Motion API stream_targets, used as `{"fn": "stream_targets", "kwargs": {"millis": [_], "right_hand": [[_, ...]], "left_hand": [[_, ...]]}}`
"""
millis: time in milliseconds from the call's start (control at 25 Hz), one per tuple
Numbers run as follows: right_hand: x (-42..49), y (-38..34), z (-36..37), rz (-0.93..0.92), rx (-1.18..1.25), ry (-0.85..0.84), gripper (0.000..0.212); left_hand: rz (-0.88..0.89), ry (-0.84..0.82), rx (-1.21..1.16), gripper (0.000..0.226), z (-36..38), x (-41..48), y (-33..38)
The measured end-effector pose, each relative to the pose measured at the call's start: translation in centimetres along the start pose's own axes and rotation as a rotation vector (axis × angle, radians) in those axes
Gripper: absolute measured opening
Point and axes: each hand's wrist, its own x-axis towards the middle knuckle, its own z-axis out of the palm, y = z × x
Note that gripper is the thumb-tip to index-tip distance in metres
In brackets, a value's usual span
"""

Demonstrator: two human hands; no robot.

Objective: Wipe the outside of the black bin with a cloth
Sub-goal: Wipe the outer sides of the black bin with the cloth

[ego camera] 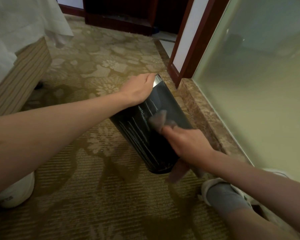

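The black bin [142,135] lies tilted over the patterned carpet, its silver rim [157,80] pointing away from me and its base nearest me. Pale streaks run along its side. My left hand [139,88] grips the bin at the rim end, fingers curled over the top edge. My right hand [185,142] holds a greyish-brown cloth [160,119] and presses it against the bin's upper side near the middle. A further piece of the cloth hangs below my right wrist.
A marble sill [203,116] and a frosted glass wall [258,84] run along the right. A bed with a white sheet [16,49] stands at the left. Dark wooden furniture [121,16] is at the back. My shoes [16,193] rest on the carpet [93,179].
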Motion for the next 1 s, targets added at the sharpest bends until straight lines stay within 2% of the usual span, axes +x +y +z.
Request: {"fn": "stream_targets", "kwargs": {"millis": [80, 120, 200, 320, 360, 400, 480, 520, 560, 600, 720, 760, 800, 920, 1000], "right_hand": [[-1.4, 0.6, 1.4, -0.307, -0.176, -0.129, 0.052], [-1.5, 0.8, 1.4, -0.343, -0.223, -0.108, 0.052], [-0.6, 0.8, 0.4, -0.176, -0.197, -0.015, 0.037], [0.9, 0.3, -0.5, 0.371, 0.206, 0.106, 0.026], [1.3, -0.1, -1.0, 0.391, 0.23, 0.143, 0.025], [1.5, -0.1, -1.0, 0.261, 0.114, 0.146, 0.027], [0.4, 0.0, 0.6, -0.172, -0.129, -0.016, 0.041], [-0.1, 0.2, 0.8, -0.312, -0.198, -0.056, 0.047], [-0.2, 0.4, 0.8, -0.334, -0.209, -0.063, 0.048], [0.2, 0.4, 0.3, -0.246, -0.178, -0.048, 0.043], [1.5, 0.5, -0.7, 0.303, 0.192, 0.14, 0.024], [1.6, 0.2, -0.9, 0.376, 0.25, 0.178, 0.023], [1.6, 0.0, -1.1, 0.322, 0.191, 0.186, 0.024], [0.3, 1.2, 0.6, -0.249, -0.201, 0.028, 0.042], [0.3, 2.0, 0.5, -0.443, -0.321, -0.004, 0.049]], "left_hand": [[-0.006, -0.02, 0.006, 0.044, -0.1, -0.3, 0.2], [-0.01, -0.028, -0.007, 0.044, -0.1, -0.4, 0.3], [-0.033, -0.028, -0.04, 0.048, -0.1, -0.4, 0.5], [-0.077, -0.035, -0.088, 0.053, -0.1, -0.7, 1.4], [-0.079, -0.043, -0.09, 0.054, -0.1, -0.8, 1.6], [-0.07, -0.051, -0.084, 0.055, -0.1, -0.9, 1.8], [-0.063, -0.061, -0.073, 0.058, -0.2, -1.2, 1.8], [-0.067, -0.066, -0.073, 0.059, -0.1, -1.3, 1.8], [-0.068, -0.071, -0.069, 0.06, -0.1, -1.3, 1.9], [-0.074, -0.073, -0.068, 0.06, -0.1, -1.4, 1.9], [-0.096, -0.081, -0.069, 0.06, -0.1, -1.4, 2.0], [-0.095, -0.082, -0.063, 0.06, -0.1, -1.4, 2.1], [-0.088, -0.082, -0.056, 0.059, -0.1, -1.4, 2.2], [-0.092, -0.09, -0.073, 0.056, -0.3, -1.6, 2.0], [-0.109, -0.091, -0.082, 0.06, -0.3, -1.5, 1.8]]}}
